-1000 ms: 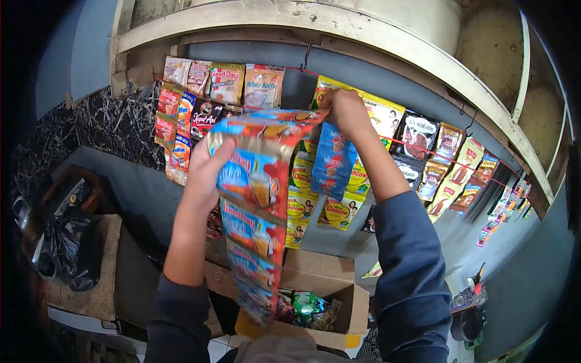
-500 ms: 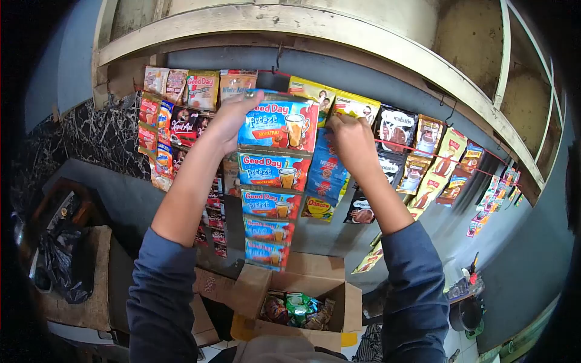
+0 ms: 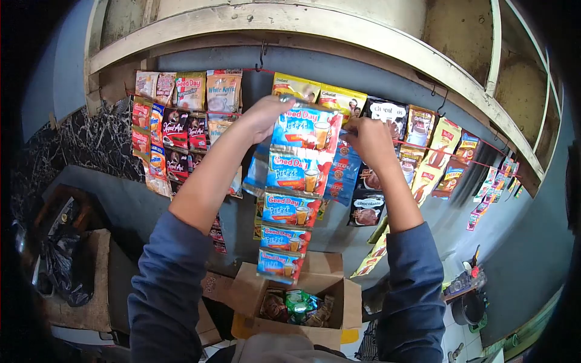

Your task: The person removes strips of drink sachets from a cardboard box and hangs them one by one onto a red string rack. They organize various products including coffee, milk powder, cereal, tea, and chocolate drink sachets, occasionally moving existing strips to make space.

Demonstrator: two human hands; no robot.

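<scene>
Sachet strip [image 3: 293, 181] long axis vertical, top at both hands, tail down

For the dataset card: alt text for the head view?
A person's left hand holds the top of a strip of Good Day Freeze sachets before a wall of hung sachet strips, the right hand at its upper right corner. An open cardboard box of packets sits below.

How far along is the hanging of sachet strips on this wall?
Done: many sachet strips already hang in rows on the wall. In hand: the left hand holds the top of the Good Day strip up among them, and the right hand pinches its upper corner; whether it is hooked cannot be told. Left: the cardboard box below holds more packets.
</scene>
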